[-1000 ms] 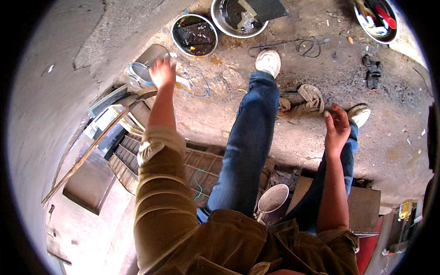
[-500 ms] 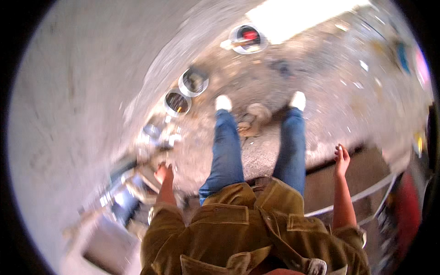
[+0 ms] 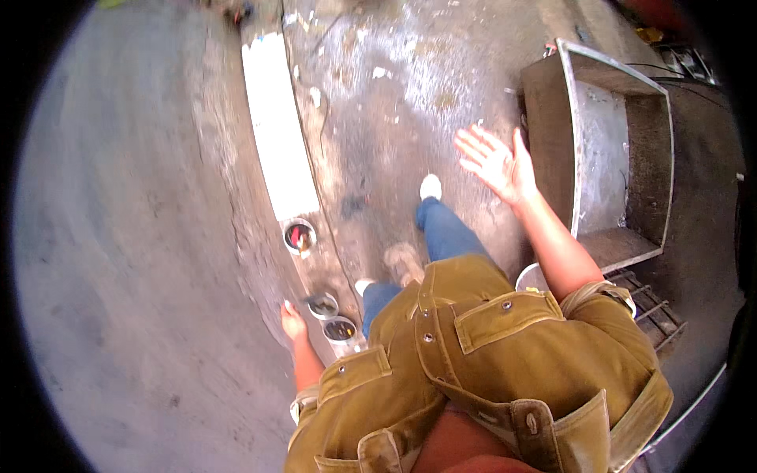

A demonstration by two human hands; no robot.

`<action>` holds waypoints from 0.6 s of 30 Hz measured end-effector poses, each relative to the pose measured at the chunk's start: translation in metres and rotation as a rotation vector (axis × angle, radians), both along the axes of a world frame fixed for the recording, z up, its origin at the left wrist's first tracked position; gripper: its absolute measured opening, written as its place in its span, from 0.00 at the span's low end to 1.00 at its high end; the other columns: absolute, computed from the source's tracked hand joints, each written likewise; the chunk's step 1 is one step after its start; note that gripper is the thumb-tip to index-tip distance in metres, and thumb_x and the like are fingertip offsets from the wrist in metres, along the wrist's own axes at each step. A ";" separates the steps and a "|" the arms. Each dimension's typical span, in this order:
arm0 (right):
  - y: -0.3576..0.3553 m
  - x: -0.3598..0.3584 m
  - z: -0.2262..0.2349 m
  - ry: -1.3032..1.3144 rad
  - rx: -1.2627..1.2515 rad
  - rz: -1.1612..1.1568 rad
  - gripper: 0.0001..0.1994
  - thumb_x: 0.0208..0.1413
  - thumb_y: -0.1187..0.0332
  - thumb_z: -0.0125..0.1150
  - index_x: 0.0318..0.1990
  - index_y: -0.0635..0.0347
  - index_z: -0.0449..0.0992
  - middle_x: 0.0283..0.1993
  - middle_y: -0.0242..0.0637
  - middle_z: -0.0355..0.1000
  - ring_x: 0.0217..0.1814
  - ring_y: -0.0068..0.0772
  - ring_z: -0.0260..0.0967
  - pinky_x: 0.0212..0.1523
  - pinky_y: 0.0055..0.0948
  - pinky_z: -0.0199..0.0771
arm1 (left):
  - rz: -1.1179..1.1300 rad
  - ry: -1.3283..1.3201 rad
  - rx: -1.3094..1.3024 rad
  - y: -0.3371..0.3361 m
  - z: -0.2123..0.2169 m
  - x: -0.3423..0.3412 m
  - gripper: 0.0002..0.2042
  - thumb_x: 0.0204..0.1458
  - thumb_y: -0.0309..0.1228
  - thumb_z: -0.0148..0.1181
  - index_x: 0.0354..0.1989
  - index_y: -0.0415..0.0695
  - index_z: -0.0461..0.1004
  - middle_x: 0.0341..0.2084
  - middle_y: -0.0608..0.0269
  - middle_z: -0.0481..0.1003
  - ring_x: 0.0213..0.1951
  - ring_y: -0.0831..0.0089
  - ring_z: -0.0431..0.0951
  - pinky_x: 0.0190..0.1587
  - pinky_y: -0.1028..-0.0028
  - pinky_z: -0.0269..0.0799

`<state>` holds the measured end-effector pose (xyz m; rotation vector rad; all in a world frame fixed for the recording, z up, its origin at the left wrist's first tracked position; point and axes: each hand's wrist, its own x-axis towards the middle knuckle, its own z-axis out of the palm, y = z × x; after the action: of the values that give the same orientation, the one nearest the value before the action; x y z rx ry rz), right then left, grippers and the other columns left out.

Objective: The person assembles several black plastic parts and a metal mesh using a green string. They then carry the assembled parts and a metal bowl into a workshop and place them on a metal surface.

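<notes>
My right hand [image 3: 501, 167] is stretched out ahead of me, palm up, with its fingers spread and nothing in it. It is nearest to a large rectangular metal box [image 3: 544, 134] with a pale rim, but apart from it. Low on the left hangs my left hand [image 3: 294, 322], its fingers loosely extended and no held thing visible. Close beside that hand stand two small round containers, one with greyish contents [image 3: 322, 306] and one with dark contents [image 3: 341, 329]. Neither appears to be in my grasp.
A third round container [image 3: 300, 235] with red and dark items stands at the near end of a long white panel [image 3: 280, 126]. A grey wall [image 3: 142, 236] runs along the left. A metal rack [image 3: 653, 311] lies at my right, and scraps [image 3: 382, 73] litter the floor.
My view has turned to the right and my legs have shifted in a step. The right hand has swung forward and spread its fingers. The metal box has come into view.
</notes>
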<state>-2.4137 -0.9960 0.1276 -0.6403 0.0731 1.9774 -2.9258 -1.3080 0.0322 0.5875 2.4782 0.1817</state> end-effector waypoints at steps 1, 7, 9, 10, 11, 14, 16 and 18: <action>0.014 0.015 0.010 -0.028 -0.025 0.021 0.38 0.54 0.40 0.28 0.57 0.70 0.50 0.60 0.57 0.48 0.63 0.50 0.47 0.54 0.49 0.58 | -0.104 0.092 -0.053 0.004 -0.003 -0.001 0.21 0.54 0.46 0.39 0.43 0.41 0.69 0.31 0.50 0.73 0.35 0.56 0.73 0.38 0.63 0.67; 0.081 0.095 0.016 -0.296 -0.069 -0.095 0.32 0.55 0.44 0.33 0.52 0.67 0.59 0.52 0.50 0.61 0.54 0.41 0.61 0.50 0.39 0.64 | -0.290 0.178 -0.237 0.103 0.034 0.015 0.22 0.55 0.45 0.36 0.39 0.40 0.70 0.32 0.45 0.72 0.37 0.48 0.71 0.40 0.59 0.65; 0.102 0.117 0.006 -0.364 -0.128 -0.156 0.29 0.56 0.45 0.35 0.49 0.65 0.63 0.49 0.47 0.65 0.49 0.39 0.64 0.47 0.37 0.66 | -0.261 0.146 -0.244 0.142 0.040 0.001 0.22 0.55 0.45 0.35 0.37 0.40 0.71 0.32 0.45 0.72 0.37 0.48 0.71 0.40 0.58 0.65; 0.114 0.126 0.009 -0.413 -0.184 -0.171 0.29 0.55 0.45 0.36 0.48 0.64 0.65 0.46 0.44 0.67 0.46 0.37 0.66 0.45 0.34 0.67 | -0.207 0.108 -0.228 0.155 0.033 -0.018 0.22 0.55 0.45 0.35 0.36 0.40 0.71 0.32 0.45 0.72 0.37 0.48 0.71 0.40 0.58 0.65; 0.123 0.140 0.005 -0.482 -0.227 -0.187 0.29 0.55 0.44 0.36 0.48 0.63 0.64 0.45 0.44 0.67 0.45 0.36 0.66 0.44 0.34 0.67 | -0.164 0.064 -0.208 0.185 0.023 -0.025 0.22 0.55 0.45 0.34 0.36 0.40 0.72 0.32 0.45 0.72 0.37 0.48 0.71 0.40 0.58 0.65; 0.152 0.188 -0.006 -0.697 -0.272 -0.243 0.29 0.54 0.44 0.36 0.49 0.62 0.64 0.43 0.42 0.69 0.42 0.33 0.67 0.42 0.32 0.67 | -0.288 0.184 -0.143 0.299 -0.010 -0.024 0.24 0.55 0.44 0.34 0.35 0.36 0.71 0.32 0.43 0.72 0.37 0.46 0.70 0.41 0.57 0.64; 0.153 0.217 -0.028 -0.778 -0.357 -0.321 0.29 0.54 0.43 0.36 0.49 0.60 0.64 0.41 0.39 0.69 0.39 0.30 0.67 0.40 0.30 0.68 | -0.272 0.140 -0.014 0.399 -0.036 -0.052 0.25 0.55 0.45 0.33 0.34 0.33 0.71 0.32 0.41 0.71 0.35 0.44 0.70 0.39 0.58 0.65; 0.133 0.253 -0.037 -0.863 -0.501 -0.409 0.28 0.54 0.43 0.36 0.50 0.59 0.63 0.40 0.37 0.69 0.36 0.28 0.67 0.37 0.29 0.68 | -0.299 -0.039 0.037 0.534 -0.053 -0.021 0.23 0.55 0.44 0.36 0.35 0.34 0.69 0.30 0.46 0.73 0.30 0.53 0.73 0.34 0.63 0.68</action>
<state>-2.1608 -0.8634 0.0903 -1.6129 0.1548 1.1600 -2.9465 -0.7735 -0.0203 0.9510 2.3196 0.1199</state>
